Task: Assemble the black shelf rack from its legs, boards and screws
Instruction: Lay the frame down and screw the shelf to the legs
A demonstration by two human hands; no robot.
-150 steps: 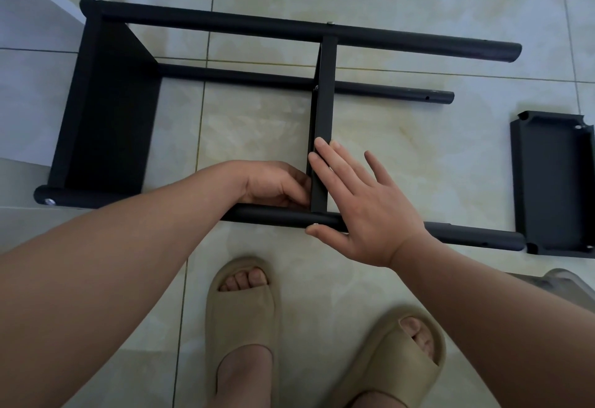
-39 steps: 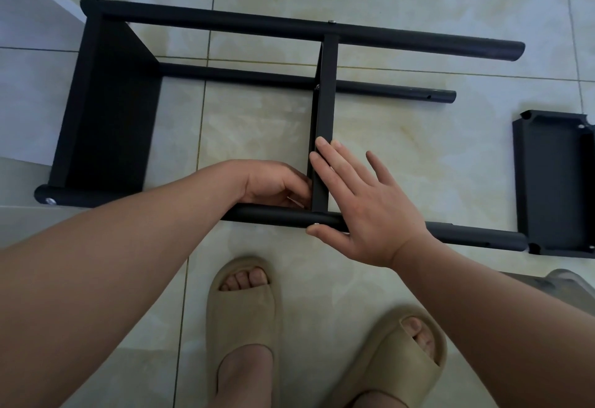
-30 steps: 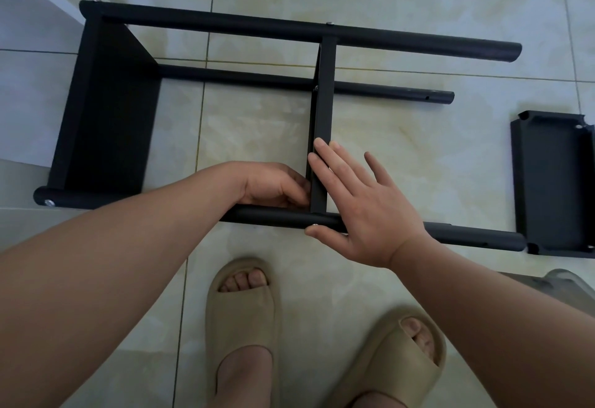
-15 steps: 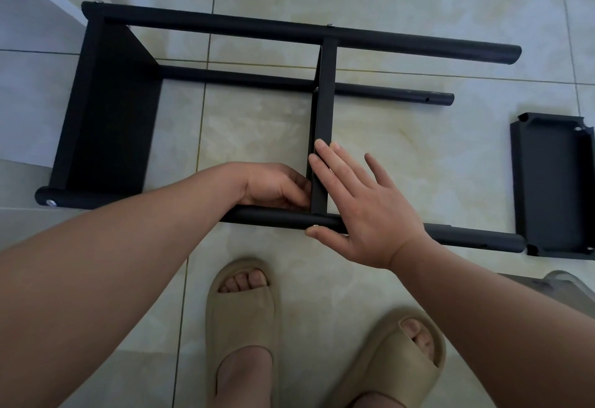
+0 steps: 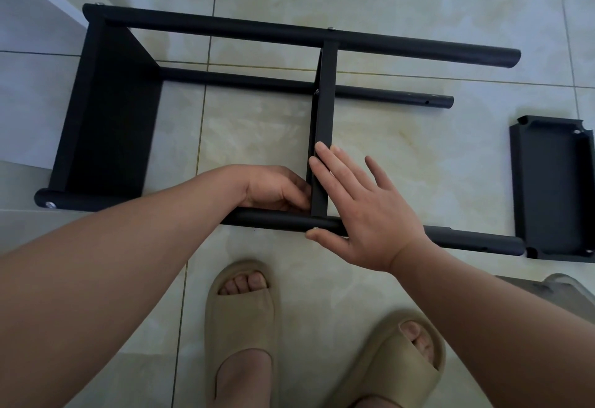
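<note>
Lying on its side on the pale floor tiles (image 5: 402, 163), the half-built black rack (image 5: 225, 27) shows long legs running left to right. An end board (image 5: 109, 118) is fixed at the left and a middle board (image 5: 323, 118) stands edge-up between the legs. The joint in hand is where that middle board meets the near leg (image 5: 267, 219). The right hand (image 5: 363, 211) lies flat and spread against the board's right face, its thumb tip touching a small silver screw (image 5: 315, 229) in the near leg. The left hand (image 5: 277, 187) is curled in against the board's left side just above the leg (whether its fingers hold anything is hidden). A third board (image 5: 553, 192) waits loose on the floor at the right, just beside the leg ends. Two beige sandals (image 5: 241, 327) stand below. The likely risk is misalignment. If the flat hand eases off, the board could tip or slide and its holes would miss those in the leg. The screw could then bite crooked, or drop out and roll across the tiles.
</note>
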